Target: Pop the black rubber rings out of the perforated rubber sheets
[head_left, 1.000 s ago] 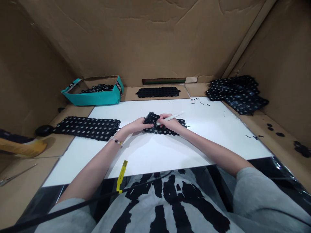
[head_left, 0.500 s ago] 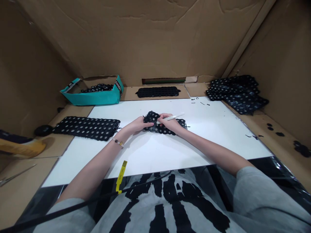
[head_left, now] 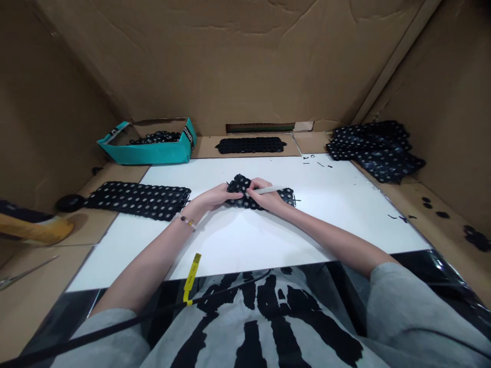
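My left hand (head_left: 221, 196) grips the left end of a black piece with pale dots (head_left: 240, 183), thumb on top. The piece is bunched up on that side, and its right end (head_left: 287, 194) lies flatter on the white board. In my right hand (head_left: 264, 192) is a slim white pen-like tool (head_left: 273, 189), pinched near its working end, which points at the dotted piece beside my left thumb. The tip itself is too small to make out. A similar dotted piece (head_left: 141, 199) lies to the left, close to my left wrist.
A teal box (head_left: 153, 153) with black ringed pieces stands at the back left. Behind the white board (head_left: 245, 245) lies a black strip (head_left: 251, 145). Dotted pieces (head_left: 376, 148) are piled at right. Black scraps (head_left: 402, 219), a yellow container (head_left: 42, 228) and tweezers-like metal (head_left: 30, 272) lie around.
The back end of the white tool has dipped lower, and my right fingers have shifted slightly. My left hand keeps its hold on the dotted piece. The view has moved a little.
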### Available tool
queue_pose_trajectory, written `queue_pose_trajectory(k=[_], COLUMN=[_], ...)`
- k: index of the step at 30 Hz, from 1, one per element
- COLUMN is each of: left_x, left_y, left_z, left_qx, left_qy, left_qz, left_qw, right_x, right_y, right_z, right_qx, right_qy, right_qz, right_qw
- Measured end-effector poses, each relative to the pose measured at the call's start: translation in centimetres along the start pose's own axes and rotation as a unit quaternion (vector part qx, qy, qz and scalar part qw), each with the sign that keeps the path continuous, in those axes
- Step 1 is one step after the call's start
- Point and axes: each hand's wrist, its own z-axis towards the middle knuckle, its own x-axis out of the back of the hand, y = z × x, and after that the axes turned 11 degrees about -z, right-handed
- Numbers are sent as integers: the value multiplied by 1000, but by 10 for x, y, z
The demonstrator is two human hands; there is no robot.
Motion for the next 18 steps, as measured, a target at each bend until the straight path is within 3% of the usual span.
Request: queue_pose_trajectory(k=[4, 7, 12, 14, 18], left_x=[0, -8, -24, -24, -17], left_y=[4, 6, 3, -1, -6], left_z=[-4, -6, -5, -3, 1], left_qx=[-11, -25, -31, -38, -65], left_qy=[5, 23, 132, 121, 22], left_qz=[79, 125, 189, 153, -51], left_qw=[997, 992, 973, 980, 996], right_x=[11, 14, 13, 15, 20], right_y=[5, 1, -6, -4, 5], right_z=[5, 4, 1, 3, 9], right_qx=[-98, -106, -87, -92, -119], right_qy=[-80, -50, -27, -32, -53], right_qz=[126, 144, 160, 168, 145], right_qw=[984, 983, 983, 981, 981])
